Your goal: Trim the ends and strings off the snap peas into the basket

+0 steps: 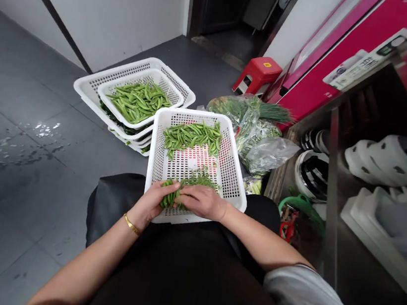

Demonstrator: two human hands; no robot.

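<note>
A white perforated basket [236,177] rests on my lap. Inside its near left corner, my left hand [155,198] is closed round a small bunch of green pea pods [171,195]. My right hand [202,201] meets it there, fingertips pinched together at the pods' ends; what exactly they pinch is too small to make out. Beyond my right hand lies a heap of small green trimmings [202,178]. More pea pods [194,137] are spread along the basket's far side, and bare red-tinted mesh shows between the two piles.
Stacked white baskets [88,88] stand on the floor at left, the top one full of pea pods [140,101]. Plastic bags of greens [258,134], a red stool [261,72] and a green basket [303,205] are on the right, beside metal shelving with white containers [393,160].
</note>
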